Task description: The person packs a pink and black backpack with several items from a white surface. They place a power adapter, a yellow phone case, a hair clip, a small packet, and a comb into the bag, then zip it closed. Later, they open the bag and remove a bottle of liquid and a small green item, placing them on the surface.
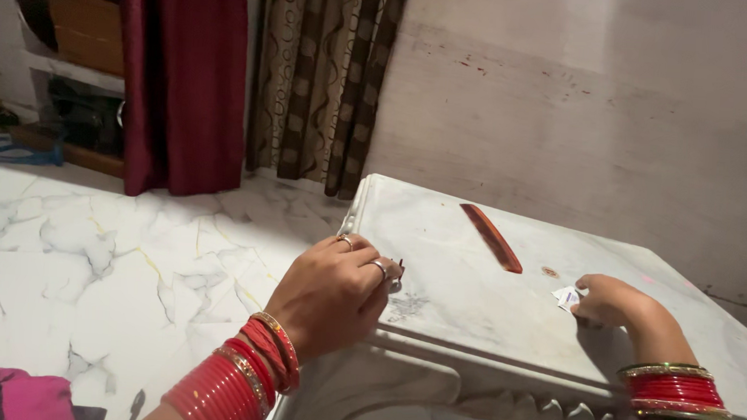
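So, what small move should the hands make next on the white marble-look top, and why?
Probably the right hand should close its fingertips on the small white paper scrap and lift it: the fingers already touch it. The left hand rests on the top's edge by a small dark pin-like item, its grip unclear.

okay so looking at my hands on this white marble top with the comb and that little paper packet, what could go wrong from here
1. The left hand pinches something thin and dark at the marble top's front edge; it may slip off onto the floor.
2. The small white packet under the right hand's fingertips is light and could slide on the smooth stone.
3. The reddish-brown comb lies loose between the hands; a sweeping arm could knock it.
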